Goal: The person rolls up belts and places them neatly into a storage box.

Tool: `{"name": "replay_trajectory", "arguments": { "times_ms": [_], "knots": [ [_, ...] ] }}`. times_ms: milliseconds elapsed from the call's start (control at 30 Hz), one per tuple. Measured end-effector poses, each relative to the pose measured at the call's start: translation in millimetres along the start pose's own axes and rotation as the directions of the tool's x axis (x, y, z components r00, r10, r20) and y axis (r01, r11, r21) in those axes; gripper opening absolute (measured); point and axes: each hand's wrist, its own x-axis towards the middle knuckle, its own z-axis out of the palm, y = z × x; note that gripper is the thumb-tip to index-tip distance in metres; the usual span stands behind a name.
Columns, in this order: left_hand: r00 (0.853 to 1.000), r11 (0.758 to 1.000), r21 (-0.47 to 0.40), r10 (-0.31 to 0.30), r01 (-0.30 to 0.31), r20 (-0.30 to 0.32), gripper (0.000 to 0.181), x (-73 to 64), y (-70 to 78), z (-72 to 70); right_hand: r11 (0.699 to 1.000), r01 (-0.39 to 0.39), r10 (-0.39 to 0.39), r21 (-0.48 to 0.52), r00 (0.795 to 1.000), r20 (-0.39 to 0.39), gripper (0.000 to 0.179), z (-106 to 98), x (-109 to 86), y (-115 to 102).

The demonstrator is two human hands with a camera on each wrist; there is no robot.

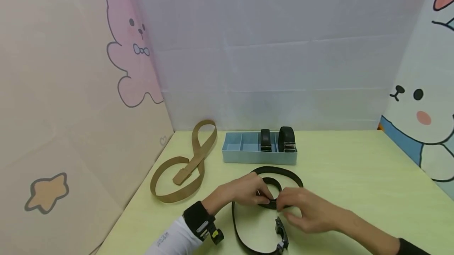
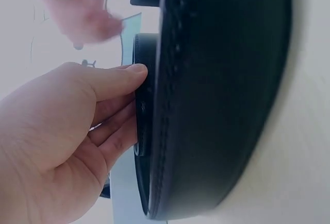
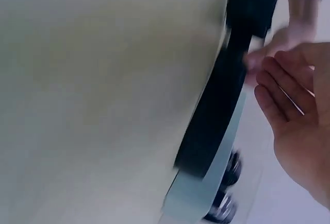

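Black belt (image 1: 278,170): stood on edge on the table (image 1: 354,192), nearer than the blue tray (image 1: 248,158)
Coiling: inner turn best pinched firmly, slack fed evenly
Long axis: curved into loops; buckle (image 1: 281,231) pointed toward the hands
Left hand (image 1: 248,189): inner turn pinched
Right hand (image 1: 310,209): loosely bent, nothing visibly held

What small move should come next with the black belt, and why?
Probably the right hand should take the loose length and wind it closer round the coil. The left hand pinches the partly rolled black belt, the buckle lies outside the roll, and two rolled belts stand in the blue tray.
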Motion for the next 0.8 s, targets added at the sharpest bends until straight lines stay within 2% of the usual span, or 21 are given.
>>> {"name": "replay_trajectory", "arguments": {
  "times_ms": [67,167,333,433,500,567,667,800],
  "knots": [
    [1.000,1.000,-0.005,-0.018,0.018,-0.011,0.020,-1.1,-3.1,-1.3,0.995,0.092,-0.089,-0.047,0.993,0.076,0.017,8,2.5,-16],
    [0.999,0.999,-0.006,-0.037,0.037,-0.023,0.020,-2.3,-5.5,-2.0,0.972,0.205,-0.190,-0.118,0.974,0.127,0.019,19,8.0,-33],
    [0.998,0.998,-0.017,-0.061,0.060,-0.027,0.021,-3.8,-6.2,-0.3,0.949,0.293,-0.275,-0.115,0.950,0.146,0.008,29,13.8,-43],
    [0.997,0.997,-0.018,-0.071,0.071,-0.032,0.021,-4.9,-7.7,0.5,0.927,0.321,-0.287,-0.192,0.940,0.185,0.013,30,12.5,-43],
    [0.996,0.997,-0.015,-0.075,0.074,-0.038,0.020,-6.2,-9.1,1.5,0.915,0.314,-0.267,-0.253,0.942,0.205,0.018,26,8.8,-41],
    [0.996,0.997,-0.015,-0.078,0.077,-0.044,0.020,-7.9,-10.4,2.7,0.916,0.271,-0.208,-0.295,0.951,0.227,0.023,18,1.9,-38],
    [0.996,0.997,-0.016,-0.080,0.079,-0.046,0.019,-12.0,-10.1,3.6,0.932,0.177,-0.108,-0.316,0.969,0.224,0.027,3,-14.1,-31],
    [0.997,0.997,-0.020,-0.069,0.068,-0.039,0.019,-18.4,-6.8,3.6,0.942,0.057,0.011,-0.331,0.980,0.201,0.032,-19,-39.6,-14]
  ]
}}
